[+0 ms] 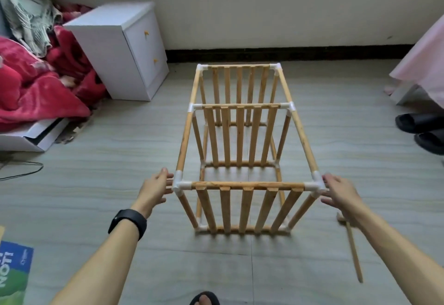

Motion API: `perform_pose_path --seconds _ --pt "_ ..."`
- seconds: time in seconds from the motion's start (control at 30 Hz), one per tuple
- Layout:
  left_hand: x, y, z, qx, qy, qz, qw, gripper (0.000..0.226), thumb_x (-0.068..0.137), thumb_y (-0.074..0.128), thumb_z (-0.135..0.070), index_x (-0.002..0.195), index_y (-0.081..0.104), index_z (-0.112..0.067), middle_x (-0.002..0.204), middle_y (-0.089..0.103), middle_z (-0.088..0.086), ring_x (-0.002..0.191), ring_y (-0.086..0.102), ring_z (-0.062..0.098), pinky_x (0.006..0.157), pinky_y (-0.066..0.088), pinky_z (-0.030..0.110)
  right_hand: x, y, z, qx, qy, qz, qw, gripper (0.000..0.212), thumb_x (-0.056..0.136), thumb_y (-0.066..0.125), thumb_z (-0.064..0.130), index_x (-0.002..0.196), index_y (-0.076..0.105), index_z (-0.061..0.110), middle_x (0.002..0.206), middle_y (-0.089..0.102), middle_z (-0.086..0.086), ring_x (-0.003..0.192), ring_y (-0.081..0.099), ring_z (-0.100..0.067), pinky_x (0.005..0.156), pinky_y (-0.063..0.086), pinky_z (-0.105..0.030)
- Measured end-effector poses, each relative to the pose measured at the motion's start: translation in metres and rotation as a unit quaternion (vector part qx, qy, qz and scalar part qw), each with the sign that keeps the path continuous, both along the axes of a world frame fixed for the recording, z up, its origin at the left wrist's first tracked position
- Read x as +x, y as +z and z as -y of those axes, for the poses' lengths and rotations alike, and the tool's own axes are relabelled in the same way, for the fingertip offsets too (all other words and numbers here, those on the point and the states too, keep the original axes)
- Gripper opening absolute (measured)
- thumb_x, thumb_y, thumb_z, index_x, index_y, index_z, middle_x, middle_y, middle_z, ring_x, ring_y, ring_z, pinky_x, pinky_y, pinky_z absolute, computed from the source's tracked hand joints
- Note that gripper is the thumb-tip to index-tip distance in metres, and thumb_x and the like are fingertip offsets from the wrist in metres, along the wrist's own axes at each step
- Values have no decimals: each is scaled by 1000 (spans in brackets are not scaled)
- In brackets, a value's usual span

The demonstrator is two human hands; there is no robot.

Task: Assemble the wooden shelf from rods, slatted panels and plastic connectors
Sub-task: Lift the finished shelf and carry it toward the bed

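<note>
Wooden rods and white plastic connectors make up the shelf (pixel 242 186), which lies on its side in the middle of the tiled floor (pixel 96 160), its long rods running away from the person toward the far wall. Three slatted panels stand upright in it: the near panel (pixel 247 208), the middle panel (pixel 240 134) and the far panel (pixel 239 81).

The left hand (pixel 156 188), with a black wristband (pixel 128 223) on its arm, reaches toward the near-left connector (pixel 181 184) with fingers straight and loose, gripping nothing. The right hand (pixel 341 192) is likewise released, fingers spread, beside the near-right connector (pixel 316 184). Whether the fingertips of either hand actually touch the plastic cannot be told.

A loose wooden stick (pixel 353 252) lies on the floor just right of the shelf, its far end partly hidden by the right forearm. A white cabinet (pixel 108 47) stands at the floor's far-left corner beside a red blanket (pixel 36 88). Black sandals (pixel 422 124) sit at the right edge, and a blue-green printed sheet (pixel 14 271) at the near-left corner.
</note>
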State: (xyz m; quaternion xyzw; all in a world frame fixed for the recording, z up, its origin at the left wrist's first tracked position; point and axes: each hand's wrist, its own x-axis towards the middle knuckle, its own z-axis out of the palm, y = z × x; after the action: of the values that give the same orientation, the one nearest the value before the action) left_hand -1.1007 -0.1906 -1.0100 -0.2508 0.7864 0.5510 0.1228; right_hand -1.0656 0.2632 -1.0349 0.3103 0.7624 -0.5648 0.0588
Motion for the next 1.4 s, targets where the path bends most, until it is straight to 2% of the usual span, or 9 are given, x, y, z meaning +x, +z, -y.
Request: perform_pose_path --seconds 0.07,0.2,0.4,0.63,0.8,1.0,1.17,1.27,1.4 --pt "-25 44 -9 39 -2 -1 999 50 105 33 -58 113 63 -19 104 69 3 97 66 24 84 55 45 -22 52 11 -68 11 3 998 40 107 41 47 117 61 14 112 68 -9 98 69 -28 76 58 -42" --pt "-45 80 -43 -17 -81 31 996 52 101 42 -61 113 56 -12 102 69 7 89 70 25 63 53 36 -39 98 47 -12 125 44 991 33 103 48 52 106 53 20 102 66 -5 90 71 -23 66 57 -35" --pt "-9 28 -65 -291 -14 -66 954 46 102 40 -51 93 66 -14 79 64 4 67 58 21 54 41 30 -25 57 69 327 81 4 941 44 107 34 39 95 61 6 73 58 -5 64 56 -21 51 37 -31" --pt "22 24 -59 -271 1 -151 951 60 104 34 -56 62 51 -17 60 56 3 55 53 21 48 34 28 2 50 66 346 80 -72 932 51 108 28 44 78 55 12 67 59 -7 60 54 -21 49 31 -31" --pt "51 14 -57 -272 30 -208 939 55 105 28 -55 70 52 -19 61 57 1 56 53 19 48 31 27 30 40 69 300 50 -155 940 44 108 33 45 78 50 18 62 57 -4 55 54 -21 48 31 -30" --pt "94 -24 -68 -186 21 -231 955 40 102 25 -58 92 46 -26 60 58 4 49 59 22 42 44 35 69 3 74 270 27 -208 940 33 105 30 44 88 40 18 57 52 -2 46 50 -17 44 26 -26" --pt "95 -39 -63 -144 -28 -182 972 41 97 28 -65 94 53 -33 75 68 -4 73 67 13 59 52 30 64 -10 57 260 88 -93 957 31 107 27 44 102 34 14 71 58 -12 60 55 -26 51 35 -36" --pt "84 -39 -63 -119 -45 -133 983 31 103 34 -58 101 56 -35 90 70 -7 86 67 15 77 58 42 49 -10 48 232 120 -14 965 31 108 27 43 113 36 14 89 64 -14 73 59 -28 61 40 -40" --pt "65 -20 -67 -102 -73 -74 989 46 105 45 -45 147 44 -26 139 59 5 125 56 29 103 47 47 31 7 46 181 151 67 969 38 109 36 29 140 31 7 128 56 -21 103 56 -34 85 44 -42"
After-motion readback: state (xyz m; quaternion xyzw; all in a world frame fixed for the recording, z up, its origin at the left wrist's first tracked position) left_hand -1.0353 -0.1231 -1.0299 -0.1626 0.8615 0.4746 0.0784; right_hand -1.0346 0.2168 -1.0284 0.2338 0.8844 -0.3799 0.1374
